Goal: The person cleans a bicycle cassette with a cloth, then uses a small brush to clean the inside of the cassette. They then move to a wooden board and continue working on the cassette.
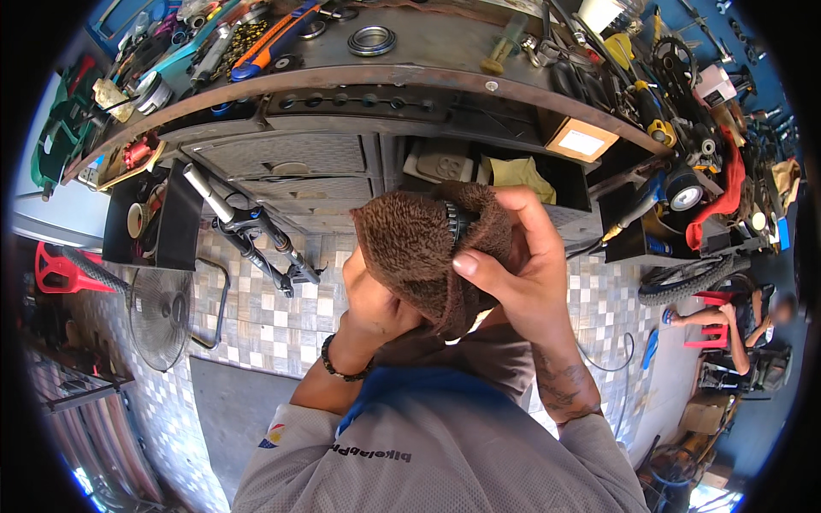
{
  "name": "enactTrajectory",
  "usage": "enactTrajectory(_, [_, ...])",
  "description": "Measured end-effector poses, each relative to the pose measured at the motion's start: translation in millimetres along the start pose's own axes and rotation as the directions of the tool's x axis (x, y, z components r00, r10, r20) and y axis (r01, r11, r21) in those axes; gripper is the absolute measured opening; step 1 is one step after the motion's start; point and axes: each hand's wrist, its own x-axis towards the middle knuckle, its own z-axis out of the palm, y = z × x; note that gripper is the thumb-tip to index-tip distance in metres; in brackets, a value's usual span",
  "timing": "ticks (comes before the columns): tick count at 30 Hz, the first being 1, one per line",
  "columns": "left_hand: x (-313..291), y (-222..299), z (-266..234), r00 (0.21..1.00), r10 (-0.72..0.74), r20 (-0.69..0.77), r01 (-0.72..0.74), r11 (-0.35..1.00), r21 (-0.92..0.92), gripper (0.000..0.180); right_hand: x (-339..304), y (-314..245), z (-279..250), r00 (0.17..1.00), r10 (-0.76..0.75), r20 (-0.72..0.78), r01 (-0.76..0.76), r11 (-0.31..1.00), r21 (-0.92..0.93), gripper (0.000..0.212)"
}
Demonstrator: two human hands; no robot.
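A brown terry rag (398, 244) is bunched up in front of my body, between both hands. Out of its folds peeks a black ribbed round part (456, 222); most of it is covered by the cloth, so its kind stays unclear. My left hand (373, 295) is closed round the rag's left and lower side, its fingers largely hidden behind the cloth. From the right, my right hand (523, 256) pinches the rag, thumb lying across the front beside the ribbed part and fingers behind.
Ahead stands a cluttered workbench (445, 79) with metal rings (371, 39) and an orange-and-blue tool (272, 43). A bicycle fork (256, 231) leans by the drawers. A fan (161, 316) is at left; at right are a tyre (684, 286) and a seated person (742, 329).
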Motion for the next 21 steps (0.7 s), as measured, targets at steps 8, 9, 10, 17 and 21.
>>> enactTrajectory(8, [-5.9, -4.4, 3.6, 0.999, -0.005, -0.044, 0.008, 0.998, 0.068, 0.02, -0.9, 8.6, -5.2, 0.998, 0.014, -0.059, -0.016, 0.999, -0.039, 0.048])
enactTrajectory(9, [-7.3, -6.7, 3.7, 0.995, -0.044, -0.089, 0.045, 0.999, 0.016, 0.019, -1.2, 10.9, -7.8, 0.988, -0.013, -0.154, 0.013, 1.0, 0.002, 0.046])
enactTrajectory(10, [-8.8, -8.7, 4.2, 0.987, -0.098, -0.129, 0.095, 0.995, -0.028, 0.018, -0.8, 13.4, -9.9, 0.971, -0.051, -0.232, 0.055, 0.998, 0.01, 0.043])
enactTrajectory(17, [-9.8, -13.8, 3.6, 0.994, -0.031, -0.101, 0.031, 1.0, -0.005, 0.024, -3.4, 10.4, -11.8, 0.777, -0.598, 0.198, 0.586, 0.571, -0.575, 0.03])
enactTrajectory(21, [-4.9, -9.4, -1.9, 0.995, -0.094, 0.013, 0.094, 0.994, -0.058, 0.029, -2.6, 1.7, -10.3, 0.854, -0.442, 0.274, 0.479, 0.459, -0.748, 0.042])
